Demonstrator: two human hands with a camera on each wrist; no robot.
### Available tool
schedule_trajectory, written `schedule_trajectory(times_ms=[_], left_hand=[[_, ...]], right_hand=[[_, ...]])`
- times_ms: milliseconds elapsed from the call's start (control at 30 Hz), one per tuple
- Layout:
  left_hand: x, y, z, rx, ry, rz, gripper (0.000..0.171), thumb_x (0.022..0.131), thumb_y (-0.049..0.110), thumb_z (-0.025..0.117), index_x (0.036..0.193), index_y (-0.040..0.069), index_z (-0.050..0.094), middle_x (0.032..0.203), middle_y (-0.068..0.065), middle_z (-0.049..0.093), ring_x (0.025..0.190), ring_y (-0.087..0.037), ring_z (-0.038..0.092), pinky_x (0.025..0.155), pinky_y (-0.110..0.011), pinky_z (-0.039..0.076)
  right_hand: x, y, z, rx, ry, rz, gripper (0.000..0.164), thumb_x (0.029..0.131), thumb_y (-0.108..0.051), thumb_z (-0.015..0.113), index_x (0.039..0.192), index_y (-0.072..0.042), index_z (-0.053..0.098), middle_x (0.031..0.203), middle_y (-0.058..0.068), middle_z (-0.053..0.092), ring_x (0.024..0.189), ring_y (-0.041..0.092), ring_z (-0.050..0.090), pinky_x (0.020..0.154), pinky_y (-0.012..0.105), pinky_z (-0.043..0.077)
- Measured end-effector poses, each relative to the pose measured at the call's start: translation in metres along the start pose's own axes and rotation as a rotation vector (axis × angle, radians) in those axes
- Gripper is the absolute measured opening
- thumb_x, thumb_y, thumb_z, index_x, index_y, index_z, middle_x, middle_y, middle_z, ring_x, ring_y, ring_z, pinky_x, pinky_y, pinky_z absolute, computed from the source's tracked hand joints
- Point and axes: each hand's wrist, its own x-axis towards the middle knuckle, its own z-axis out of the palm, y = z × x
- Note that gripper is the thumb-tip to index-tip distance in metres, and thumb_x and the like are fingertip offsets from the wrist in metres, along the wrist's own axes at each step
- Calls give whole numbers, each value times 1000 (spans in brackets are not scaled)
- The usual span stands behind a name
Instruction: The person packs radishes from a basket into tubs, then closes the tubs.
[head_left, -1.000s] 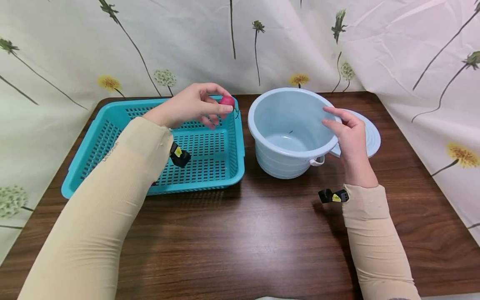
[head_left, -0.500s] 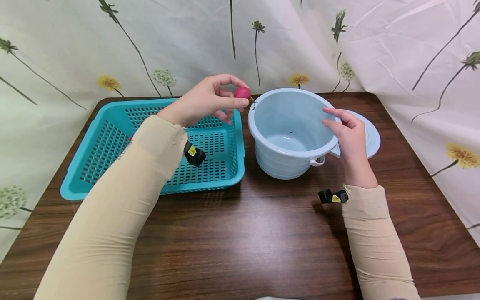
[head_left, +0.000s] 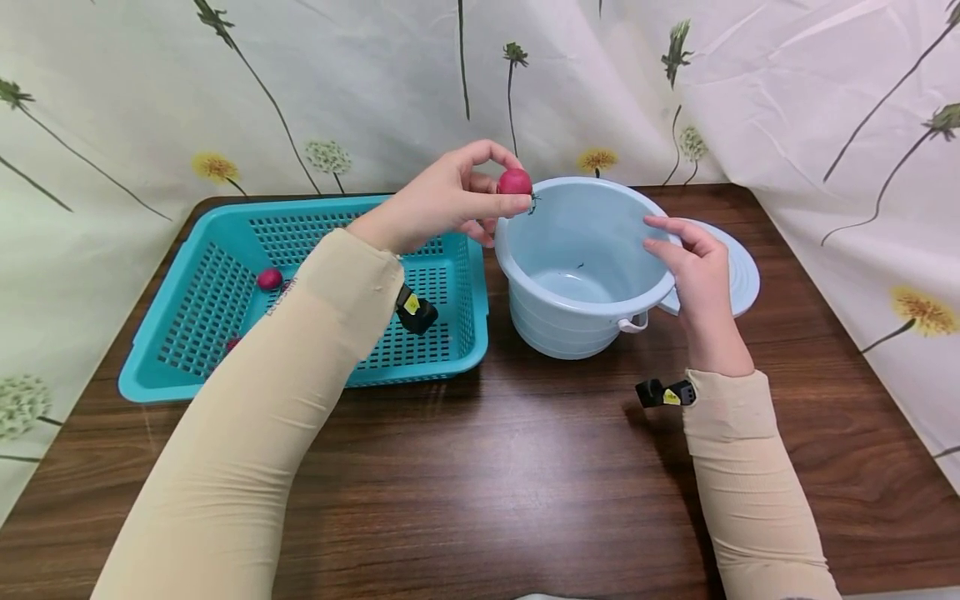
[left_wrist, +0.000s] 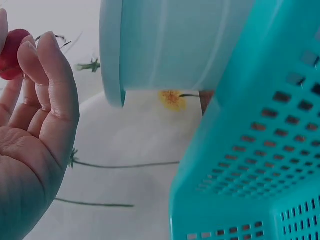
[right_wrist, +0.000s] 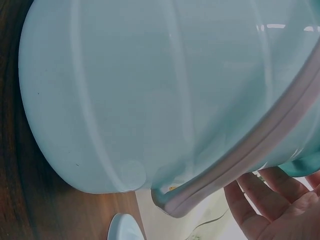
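My left hand (head_left: 450, 200) pinches a red radish (head_left: 514, 182) between thumb and fingers, with a thin dark stringy end hanging from it. The hand is at the left rim of a light blue bucket (head_left: 558, 333), and the radish is level with that rim. In the left wrist view the radish (left_wrist: 14, 52) shows at the fingertips, partly hidden. My right hand (head_left: 699, 258) holds the bucket's right rim, its fingertips over the edge. The bucket's inside shows only a small dark strand (head_left: 581, 266) on the floor.
A turquoise slotted basket (head_left: 420, 373) stands left of the bucket, with several radishes (head_left: 269, 279) at its left end, partly behind my sleeve. A round blue lid (head_left: 741, 275) lies right of the bucket. A floral sheet (head_left: 420, 75) hangs behind the brown table (head_left: 495, 500).
My left hand has carried the radish rightward and upward, from over the basket to the bucket's rim. Radishes in the basket have come into sight behind my arm. The right hand stays put.
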Motion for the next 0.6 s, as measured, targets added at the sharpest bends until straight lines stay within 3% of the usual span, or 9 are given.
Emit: schedule_trajectory(times_ms=[333,600], left_hand=[[7,3,18,-42,0,14,40,90,28,74,121,20,49,89,-12,64,71,-23,58,65,-28,56],[19,4,40,-54,-56,30,40,91,28,73,120,19,46,88,-10,68,72,-26,61,73,-35,59]], right_hand=[[2,1,1,-16,-2,-21,24,92,-8,64,113,-8,75,113,-6,62,110,11,53,77,18,51],[3,2,-1,-13,-2,-50,21,91,-7,64,107,-10,77,108,-8,63,106,10,54,76,19,50]])
